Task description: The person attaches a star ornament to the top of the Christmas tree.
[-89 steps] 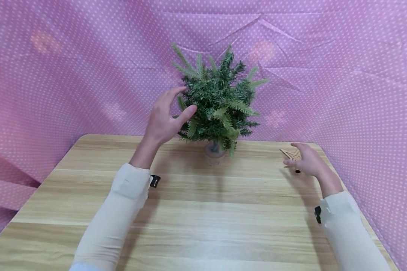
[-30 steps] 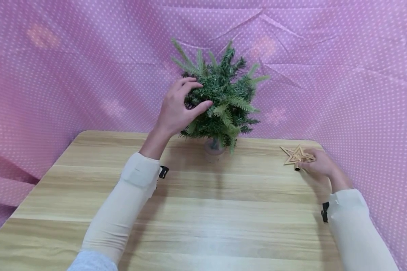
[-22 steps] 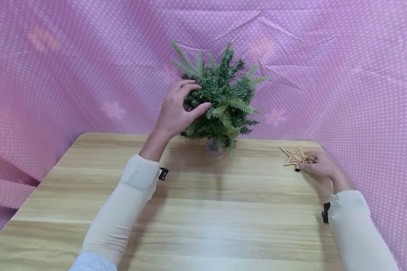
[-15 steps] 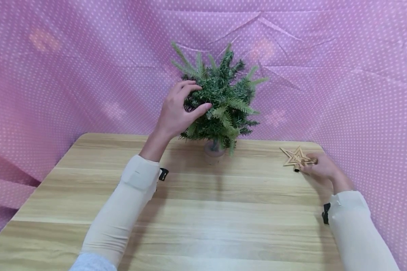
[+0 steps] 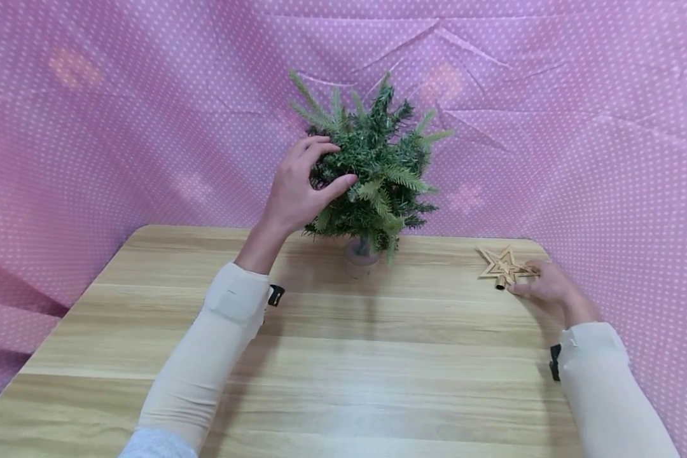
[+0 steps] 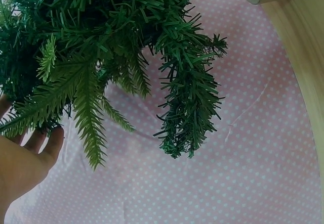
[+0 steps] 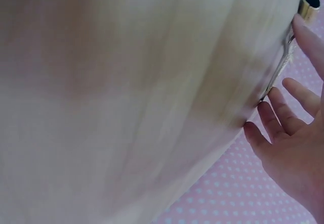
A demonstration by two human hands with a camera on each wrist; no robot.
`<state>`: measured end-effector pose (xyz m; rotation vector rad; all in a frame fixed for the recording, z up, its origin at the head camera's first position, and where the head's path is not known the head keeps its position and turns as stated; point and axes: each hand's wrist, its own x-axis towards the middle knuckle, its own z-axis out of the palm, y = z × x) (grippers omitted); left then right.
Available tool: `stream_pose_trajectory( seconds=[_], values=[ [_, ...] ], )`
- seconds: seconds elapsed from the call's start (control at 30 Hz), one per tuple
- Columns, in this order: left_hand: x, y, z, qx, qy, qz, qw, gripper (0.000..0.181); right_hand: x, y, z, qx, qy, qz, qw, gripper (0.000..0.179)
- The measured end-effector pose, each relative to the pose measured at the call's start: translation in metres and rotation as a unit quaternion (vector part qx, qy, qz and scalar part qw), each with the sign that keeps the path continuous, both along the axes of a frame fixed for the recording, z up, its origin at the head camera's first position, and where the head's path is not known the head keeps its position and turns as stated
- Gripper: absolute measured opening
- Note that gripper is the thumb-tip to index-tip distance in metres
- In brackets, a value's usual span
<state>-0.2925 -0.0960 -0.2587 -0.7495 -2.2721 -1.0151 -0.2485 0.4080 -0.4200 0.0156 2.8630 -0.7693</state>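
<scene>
A small artificial Christmas tree (image 5: 389,152) stands upright near the table's back edge. My left hand (image 5: 298,181) rests against its left side, thumb and fingers apart, with the visible fingertips at the front of the foliage. In the left wrist view, fingers of the left hand (image 6: 23,166) show beside a light green sprig (image 6: 88,113). At the back right, a gold star tree topper (image 5: 502,264) has its right points between the thumb and fingers of my right hand (image 5: 552,284). The right wrist view shows the topper's hollow socket (image 7: 308,9) near the thumb, the star nearly edge-on.
A wooden table (image 5: 343,369) with rounded back corners lies under both arms. Pink dotted cloth (image 5: 194,127) hangs behind it and at both sides. The tree's round pale base (image 5: 362,259) sits close to the back edge.
My left hand moved right onto the foliage, then stayed still. My right hand came round to the star's right side and took hold; the star has just shifted slightly right and tilted.
</scene>
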Motion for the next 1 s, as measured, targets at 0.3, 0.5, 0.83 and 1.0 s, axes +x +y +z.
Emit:
stream_pose_trajectory(
  seconds=[0.3, 0.5, 0.83, 1.0],
  values=[
    [-0.0001, -0.0011, 0.0014, 0.001, 0.006, -0.005, 1.0, 0.057, 0.0041, 0.0014, 0.0002, 0.003, 0.007, -0.001, 1.0, 0.099],
    [0.0012, -0.0011, 0.0011, -0.002, -0.002, -0.004, 1.0, 0.058, 0.0028, 0.0017, 0.001, 0.022, 0.013, 0.006, 0.9997, 0.096],
    [0.0016, -0.0007, -0.0003, 0.004, 0.003, -0.011, 0.9999, 0.056, 0.0035, 0.0041, -0.0012, 0.003, 0.008, 0.0, 1.0, 0.099],
    [0.0008, -0.0009, -0.0009, 0.005, 0.004, -0.009, 0.9999, 0.055, 0.0032, 0.0038, -0.0023, -0.03, 0.005, -0.016, 0.9994, 0.102]
  ],
)
